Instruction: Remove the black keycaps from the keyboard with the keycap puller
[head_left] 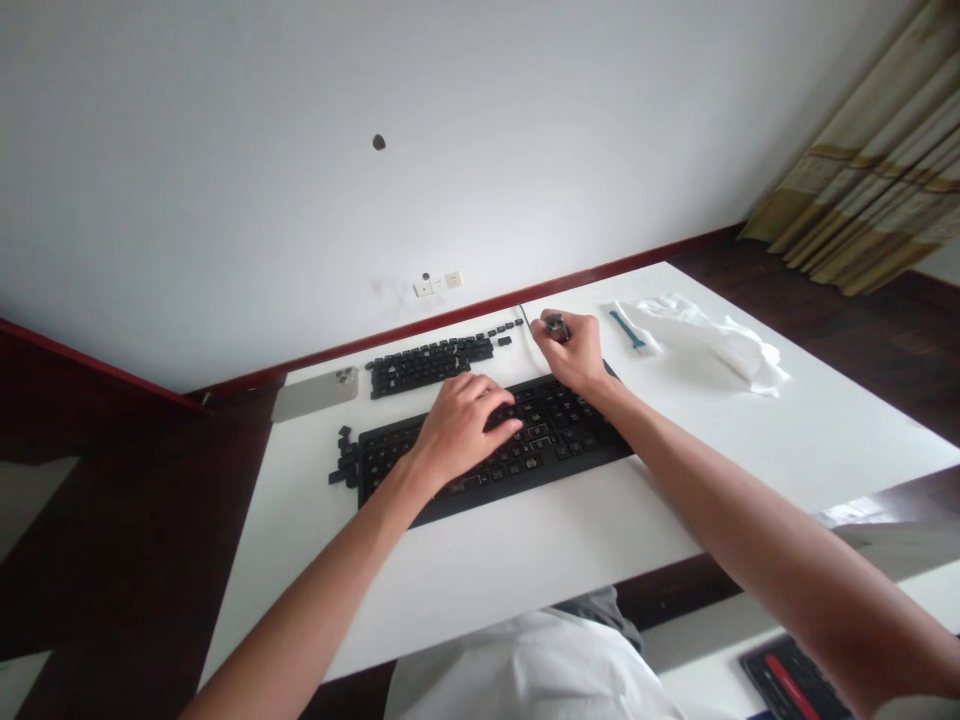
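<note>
The left hand [460, 428] lay open, fingers curved on the black keyboard [562, 425], whose long axis ran left to right, while the right hand [568, 350], off its far right corner, pinched a small dark piece [555, 324].

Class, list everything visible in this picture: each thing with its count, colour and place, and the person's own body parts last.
keyboard: one, black, on the desk
desk: one, white, centre
keycap rows: many keycaps, black, behind the keyboard
keycap heap: several, black, left of the keyboard
phone: one, grey, back left of the desk
cloth: one, white, right of the desk
blue tool: one, blue, on the cloth
wall socket: one, white, on the wall
curtain: one, beige, upper right
left hand: one, resting on the keyboard
right hand: one, holding a small dark object
</note>
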